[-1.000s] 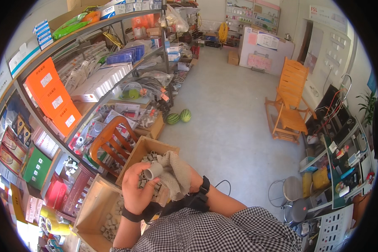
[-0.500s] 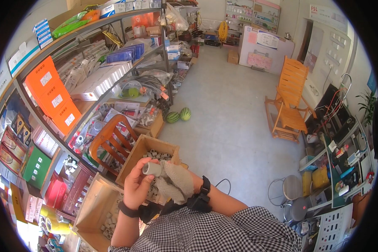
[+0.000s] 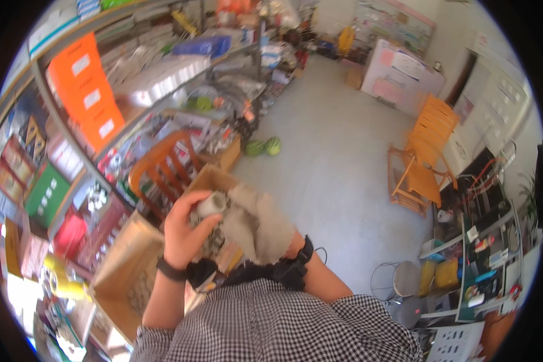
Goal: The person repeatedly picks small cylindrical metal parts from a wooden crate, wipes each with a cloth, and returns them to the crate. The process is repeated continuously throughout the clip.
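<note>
Near left, an open tan wooden box [image 3: 122, 259] sits, probably for easy reach. Beyond, the left hand [image 3: 181, 232] pinches a short grey plastic tube [image 3: 210, 206], apparently leaving its end exposed; rough beige cloth [image 3: 258, 223] drapes the right hand [image 3: 296, 244], hiding its grip. Farther stands another tan wooden box [image 3: 218, 177].

An orange rocking chair [image 3: 429, 137] stands on grey floor [image 3: 320, 157].

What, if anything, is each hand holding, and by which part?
Left hand: a grey plastic-looking cylindrical fitting, by its outer side. Right hand: grip hidden under rumpled beige cloth.
</note>
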